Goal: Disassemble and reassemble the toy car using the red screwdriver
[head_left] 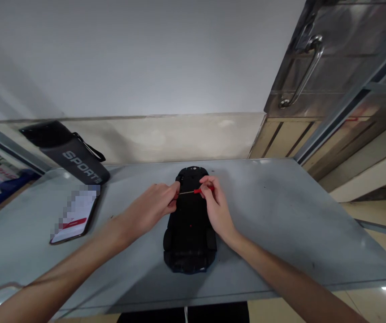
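The toy car (189,215) lies underside up, presumably to expose its base. Over it, the right hand (218,206) curls closed round the red-handled screwdriver (197,191) — the left hand (162,198) pinching its tip, perhaps for steadiness — while the smartphone (78,213) sits left of the car.

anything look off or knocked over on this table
Nothing looks spilled or broken. The toy car seems to lie upside down on the table, its dark underside facing up. The bottle looks tilted, though the wide lens may cause that. Blocky pixels cover part of the phone.
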A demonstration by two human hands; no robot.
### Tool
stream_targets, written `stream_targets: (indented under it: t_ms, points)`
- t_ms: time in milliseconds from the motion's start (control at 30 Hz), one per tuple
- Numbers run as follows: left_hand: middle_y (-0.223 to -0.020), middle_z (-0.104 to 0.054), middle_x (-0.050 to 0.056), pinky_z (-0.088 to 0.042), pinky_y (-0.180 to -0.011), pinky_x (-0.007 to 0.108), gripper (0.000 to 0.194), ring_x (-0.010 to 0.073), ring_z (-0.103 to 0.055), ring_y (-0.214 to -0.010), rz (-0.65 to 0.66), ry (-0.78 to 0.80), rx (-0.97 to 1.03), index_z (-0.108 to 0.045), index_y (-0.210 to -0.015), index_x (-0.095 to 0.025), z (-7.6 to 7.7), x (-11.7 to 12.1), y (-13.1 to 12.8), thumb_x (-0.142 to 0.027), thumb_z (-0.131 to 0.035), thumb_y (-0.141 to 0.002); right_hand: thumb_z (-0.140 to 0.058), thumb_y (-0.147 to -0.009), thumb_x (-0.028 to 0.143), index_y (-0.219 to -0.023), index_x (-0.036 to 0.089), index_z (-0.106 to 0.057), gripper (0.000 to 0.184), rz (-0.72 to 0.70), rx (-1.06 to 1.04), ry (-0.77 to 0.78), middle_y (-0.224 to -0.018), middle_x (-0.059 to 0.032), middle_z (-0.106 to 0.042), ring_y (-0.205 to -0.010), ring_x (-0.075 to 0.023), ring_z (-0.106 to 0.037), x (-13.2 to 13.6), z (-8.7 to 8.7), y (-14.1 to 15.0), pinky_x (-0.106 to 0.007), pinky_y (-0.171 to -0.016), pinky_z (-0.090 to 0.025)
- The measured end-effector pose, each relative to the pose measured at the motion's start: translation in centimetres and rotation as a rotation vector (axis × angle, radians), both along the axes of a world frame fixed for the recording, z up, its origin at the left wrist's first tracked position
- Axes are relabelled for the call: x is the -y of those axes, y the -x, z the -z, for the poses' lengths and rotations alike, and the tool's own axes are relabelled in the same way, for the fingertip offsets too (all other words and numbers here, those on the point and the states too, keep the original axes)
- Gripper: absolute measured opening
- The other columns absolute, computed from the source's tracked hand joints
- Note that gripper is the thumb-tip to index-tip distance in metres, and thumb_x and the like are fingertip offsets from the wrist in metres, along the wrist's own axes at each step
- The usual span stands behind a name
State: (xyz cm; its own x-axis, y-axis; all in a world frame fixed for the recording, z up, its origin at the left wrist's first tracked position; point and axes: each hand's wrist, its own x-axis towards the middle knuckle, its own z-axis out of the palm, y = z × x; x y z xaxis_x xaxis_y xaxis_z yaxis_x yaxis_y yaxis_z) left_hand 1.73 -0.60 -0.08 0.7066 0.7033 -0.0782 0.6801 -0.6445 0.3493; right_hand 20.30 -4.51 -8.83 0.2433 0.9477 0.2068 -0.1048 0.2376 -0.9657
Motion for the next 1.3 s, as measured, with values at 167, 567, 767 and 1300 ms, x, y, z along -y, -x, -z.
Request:
stream_targets:
  t_ms: [167,567,767,1300]
  points:
    - [-0.083,-0.064,0.003,-0.032,-0.067,0.034,0.013,0.0222,-0.058,-0.073,0.003,-0.037,0.004,-0.048,-0.094,-0.023,0.3,0.6,0.6,-0.026,-0.046,-0.106,-0.053,-0.103,0.039,-0.107,0.030,-0.059,0.012,0.005,0.006,-0.004,-0.093,0.0016,-0.062,-0.090,-0.0202,-0.063,0.1,-0.1,0.0,-0.037,-0.088,-0.047]
    - [-0.085,-0.064,0.002,-0.031,-0.069,0.034,0.025,0.0203,-0.056,-0.074,0.071,0.072,0.047,-0.048,-0.091,-0.023,-0.8,0.0,1.0,-0.034,-0.042,-0.113,-0.054,-0.102,0.040,-0.107,0.030,-0.059,0.012,0.003,-0.011,-0.001,-0.092,0.0022,-0.060,-0.087,-0.0191,-0.061,0.0,-0.1,0.0,-0.036,-0.085,-0.045]
    - [-0.088,-0.063,0.001,-0.032,-0.071,0.033,0.026,0.0202,-0.055,-0.078,0.125,0.069,0.000,-0.054,-0.098,-0.022,0.0,-1.3,2.4,-0.037,-0.039,-0.114,-0.054,-0.103,0.039,-0.107,0.029,-0.059,0.012,-0.011,0.001,0.007,-0.091,0.0021,-0.060,-0.088,-0.0186,-0.061,0.0,-0.3,-0.2,-0.036,-0.087,-0.046]
    - [-0.089,-0.066,0.004,-0.039,-0.071,0.034,0.023,0.0218,-0.057,-0.074,0.147,-0.050,0.037,-0.055,-0.113,-0.021,0.3,1.0,1.2,-0.020,-0.032,-0.109,-0.052,-0.103,0.034,-0.109,0.028,-0.057,0.010,-0.027,0.038,-0.007,-0.089,0.0035,-0.059,-0.087,-0.0167,-0.061,0.0,-0.2,-0.3,-0.034,-0.085,-0.047]
